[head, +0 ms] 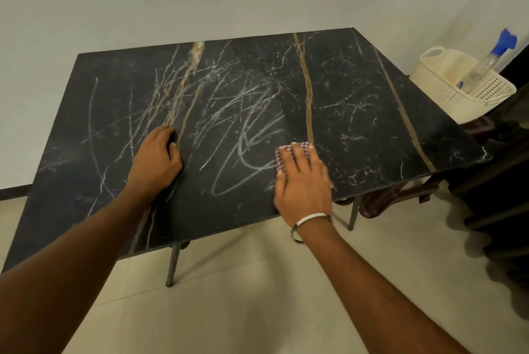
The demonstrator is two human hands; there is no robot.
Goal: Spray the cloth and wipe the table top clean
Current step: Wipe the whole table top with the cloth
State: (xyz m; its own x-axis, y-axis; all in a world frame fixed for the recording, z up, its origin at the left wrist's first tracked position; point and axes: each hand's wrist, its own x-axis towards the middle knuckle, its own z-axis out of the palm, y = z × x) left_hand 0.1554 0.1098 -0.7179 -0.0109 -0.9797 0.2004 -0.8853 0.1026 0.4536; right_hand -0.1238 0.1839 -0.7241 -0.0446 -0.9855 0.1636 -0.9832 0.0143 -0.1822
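The right hand (303,182) lies flat with fingers slightly spread, pressing a checked cloth (294,150) onto the dark marbled table top (357,113) beside pale scribbles (237,124), while the left hand (157,159) rests on the table, fingers together and curled, holding nothing.

Most of a checked cloth (292,150) lies hidden beneath the right hand (303,184) on the bench (372,124), only its far edge showing. Beside the bench, a basket (446,96) conceals a spray bottle's (486,64) lower half; its blue head is blurred. The bench's near-left corner is cut off.
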